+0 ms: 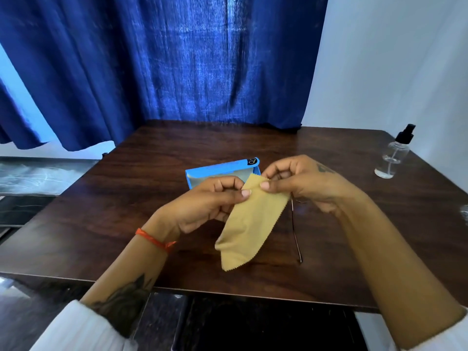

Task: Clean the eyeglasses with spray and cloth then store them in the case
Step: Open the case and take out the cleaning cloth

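Note:
Both hands hold a tan cleaning cloth (249, 224) above the middle of the table. My left hand (210, 202) pinches its upper left edge and my right hand (301, 183) pinches its top corner. The cloth hangs down toward me. The thin-framed eyeglasses (295, 231) are under my right hand, mostly hidden; one temple arm points toward me, and I cannot tell whether the hand grips them. An open blue glasses case (220, 171) lies just behind my hands. A clear spray bottle (393, 155) with a black pump stands upright at the far right.
The dark wooden table (126, 211) has its front edge close to me. A blue curtain (164, 59) hangs behind the table, and a white wall (392, 59) is at the right. A ledge (38, 173) runs along the left.

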{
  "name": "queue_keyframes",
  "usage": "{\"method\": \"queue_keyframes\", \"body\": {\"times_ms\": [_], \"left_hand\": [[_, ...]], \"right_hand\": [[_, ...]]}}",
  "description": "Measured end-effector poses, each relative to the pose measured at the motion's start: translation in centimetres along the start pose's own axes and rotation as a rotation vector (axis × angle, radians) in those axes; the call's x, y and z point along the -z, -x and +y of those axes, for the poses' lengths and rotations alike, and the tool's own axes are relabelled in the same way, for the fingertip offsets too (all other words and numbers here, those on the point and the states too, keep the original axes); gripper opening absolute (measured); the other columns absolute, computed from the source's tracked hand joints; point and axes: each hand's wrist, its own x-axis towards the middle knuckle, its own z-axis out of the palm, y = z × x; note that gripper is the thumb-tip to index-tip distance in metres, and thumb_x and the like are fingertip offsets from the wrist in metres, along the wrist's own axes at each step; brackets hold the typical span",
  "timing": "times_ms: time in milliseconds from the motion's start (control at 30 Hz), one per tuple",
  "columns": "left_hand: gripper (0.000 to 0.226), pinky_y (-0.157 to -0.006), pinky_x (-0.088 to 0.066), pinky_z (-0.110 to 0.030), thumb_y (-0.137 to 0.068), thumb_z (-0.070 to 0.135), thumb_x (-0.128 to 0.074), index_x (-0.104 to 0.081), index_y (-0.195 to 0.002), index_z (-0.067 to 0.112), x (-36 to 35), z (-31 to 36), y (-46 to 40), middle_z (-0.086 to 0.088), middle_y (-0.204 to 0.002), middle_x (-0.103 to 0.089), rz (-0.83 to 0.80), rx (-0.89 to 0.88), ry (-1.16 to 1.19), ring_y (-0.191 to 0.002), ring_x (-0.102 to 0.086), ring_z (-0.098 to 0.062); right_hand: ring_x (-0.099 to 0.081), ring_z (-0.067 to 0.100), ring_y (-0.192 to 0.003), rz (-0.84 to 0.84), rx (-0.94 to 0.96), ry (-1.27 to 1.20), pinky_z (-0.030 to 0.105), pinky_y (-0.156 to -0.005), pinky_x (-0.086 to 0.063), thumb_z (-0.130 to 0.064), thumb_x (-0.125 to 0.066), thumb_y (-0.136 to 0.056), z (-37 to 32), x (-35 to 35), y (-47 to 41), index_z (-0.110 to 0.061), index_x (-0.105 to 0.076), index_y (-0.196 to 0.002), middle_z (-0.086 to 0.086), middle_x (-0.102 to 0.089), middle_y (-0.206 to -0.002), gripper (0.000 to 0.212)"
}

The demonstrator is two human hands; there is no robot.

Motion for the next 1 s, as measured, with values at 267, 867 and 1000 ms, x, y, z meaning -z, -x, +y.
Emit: {"method": "queue_keyframes", "body": {"times_ms": [267, 867, 1000], "left_hand": [[0.013, -0.052, -0.053, -0.022, -0.081, 0.008, -0.067, -0.056, -0.076, 0.014, 0.4, -3.0, -2.2, 0.002, -0.061, -0.067, 0.288, 0.062, -0.137, -0.055, -0.061, -0.009], [0.027, -0.071, -0.041, -0.001, -0.079, -0.005, -0.060, -0.069, -0.080, 0.020, 2.2, -4.2, -1.8, 0.009, -0.085, -0.071, 0.404, -0.120, -0.669, -0.078, -0.061, 0.010], [0.014, -0.069, -0.042, -0.004, -0.087, 0.016, -0.061, -0.066, -0.099, 0.018, 2.1, -4.3, -1.8, 0.011, -0.089, -0.067, 0.461, -0.126, -0.711, -0.076, -0.060, 0.004]], "right_hand": [[-0.059, 0.007, -0.076, 0.223, 0.076, 0.635, 0.009, -0.059, -0.038, -0.014, -0.075, -0.074, 2.4, -1.9, -3.4, -0.017, -0.074, -0.090, -0.004, -0.067, -0.082, 0.016], [-0.059, -0.005, -0.070, -0.049, 0.161, 0.652, 0.008, -0.072, -0.044, -0.016, -0.073, -0.074, 2.8, -6.0, -0.1, -0.022, -0.076, -0.091, -0.010, -0.074, -0.085, 0.018], [-0.063, 0.002, -0.082, 0.196, 0.110, 0.618, 0.008, -0.073, -0.041, -0.015, -0.068, -0.081, 2.4, -4.0, -1.0, -0.022, -0.074, -0.099, -0.005, -0.074, -0.094, 0.020]]}}
